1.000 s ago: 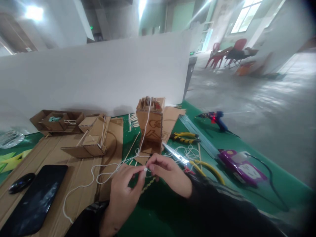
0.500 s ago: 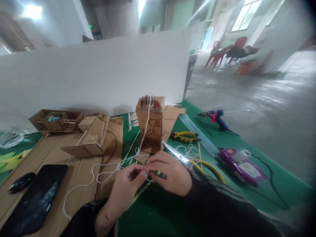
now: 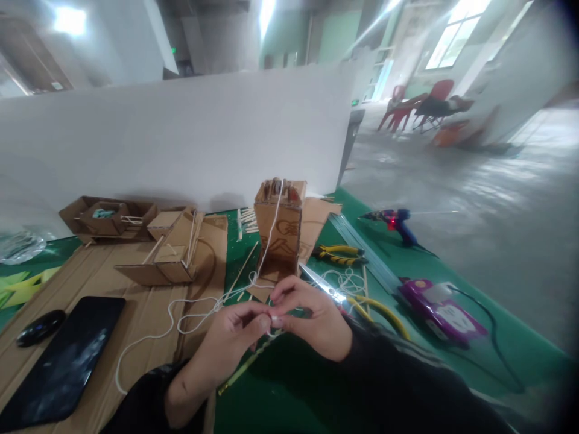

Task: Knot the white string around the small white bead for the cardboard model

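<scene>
Green tabletop (image 3: 266,401) under it all, spreading to both sides of the cardboard tower (image 3: 290,222). Big cardboard sheet (image 3: 140,307) flat to the tower's left, likely serving as a base for the loose pieces there. Tower itself upright, front face toward me, which I judge keeps its top and front in easy reach. Phone (image 3: 63,361) lies left and nearer me than the tower, seemingly parked out of the way. Purple power strip (image 3: 438,310) to the tower's right, cord trailing. My left hand (image 3: 235,334) and right hand (image 3: 314,316) are just in front of the tower, thumbs and forefingers pinched closed on a bit of white string; a two-sided pinch suits something so thin and limp. Scissors (image 3: 344,296) right of the tower, blades angled toward its foot, probably left handy for my right side. Glue gun (image 3: 395,224) farther right of the tower, red light on, tip turned away from me, perhaps for safety. Pliers (image 3: 341,254) just right of the tower. Last, the white string (image 3: 270,231): over the tower's top, down its front, slack loops either side of its foot, which I'd say spares my fingers any pull.
</scene>
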Demonstrator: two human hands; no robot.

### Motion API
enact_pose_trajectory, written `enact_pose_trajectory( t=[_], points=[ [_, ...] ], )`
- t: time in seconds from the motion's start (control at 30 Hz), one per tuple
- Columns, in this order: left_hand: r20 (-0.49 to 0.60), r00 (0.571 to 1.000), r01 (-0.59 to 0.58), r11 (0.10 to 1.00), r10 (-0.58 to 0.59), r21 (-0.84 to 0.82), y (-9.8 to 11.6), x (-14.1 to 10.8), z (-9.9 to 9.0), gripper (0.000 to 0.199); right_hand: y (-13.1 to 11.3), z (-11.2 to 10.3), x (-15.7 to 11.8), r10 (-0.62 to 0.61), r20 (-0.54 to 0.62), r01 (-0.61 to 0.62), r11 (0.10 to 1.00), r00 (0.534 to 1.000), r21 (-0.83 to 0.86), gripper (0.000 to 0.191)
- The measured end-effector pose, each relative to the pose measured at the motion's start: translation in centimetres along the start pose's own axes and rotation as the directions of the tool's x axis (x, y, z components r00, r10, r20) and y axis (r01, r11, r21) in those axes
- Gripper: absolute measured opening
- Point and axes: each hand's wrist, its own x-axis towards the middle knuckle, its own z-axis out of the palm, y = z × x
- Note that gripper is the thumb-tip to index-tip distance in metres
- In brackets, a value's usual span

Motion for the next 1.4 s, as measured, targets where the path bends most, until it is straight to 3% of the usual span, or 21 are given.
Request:
enact_pose_trajectory(
  t=[0.27, 0.4, 0.6, 0.73, 0.83, 1.03, 1.3, 1.4],
  points=[
    [-0.035, 0.999, 0.000, 0.999, 0.002, 0.052, 0.6, -0.4, 0.6, 0.029, 0.8, 0.5, 0.0, 0.137, -0.010, -0.131, 0.962, 0.990, 0.238, 0.008],
    [-0.031, 0.999, -0.016, 0.997, 0.018, 0.081, 0.8, -0.4, 0.7, 0.026, 1.5, 0.9, -0.2, 0.134, 0.004, -0.129, 0.940, 0.991, 0.315, 0.011],
    [-0.032, 0.999, -0.029, 0.994, 0.033, 0.105, 0.7, -0.1, 0.3, 0.023, 1.3, 0.6, -0.1, -0.098, -0.007, 0.098, 0.994, 0.995, -0.048, 0.015],
    [-0.047, 0.998, -0.034, 0.994, 0.039, 0.105, 0.2, 0.2, 0.2, 0.022, 1.0, 0.2, 0.2, -0.273, 0.049, 0.273, 0.903, 0.961, -0.332, 0.025],
    [-0.073, 0.997, -0.019, 0.993, 0.028, 0.115, 0.0, 0.3, 0.3, 0.024, 0.9, 0.1, 0.1, -0.331, 0.071, 0.327, 0.836, 0.941, -0.441, 0.029],
    [-0.100, 0.991, -0.070, 0.983, 0.087, 0.169, 0.0, 0.2, 0.4, 0.020, 0.7, 0.2, -0.2, -0.271, 0.067, 0.272, 0.849, 0.960, -0.453, 0.033],
    [-0.093, 0.984, -0.116, 0.948, 0.150, 0.297, 0.1, 0.1, 0.4, 0.020, 0.6, 0.3, 0.1, -0.313, 0.071, 0.311, 0.841, 0.947, -0.443, 0.018],
    [-0.092, 0.974, -0.154, 0.904, 0.207, 0.399, 0.1, -0.2, 0.5, 0.019, 0.3, 0.2, 0.2, -0.276, 0.053, 0.273, 0.867, 0.960, -0.418, 0.015]
  ],
)
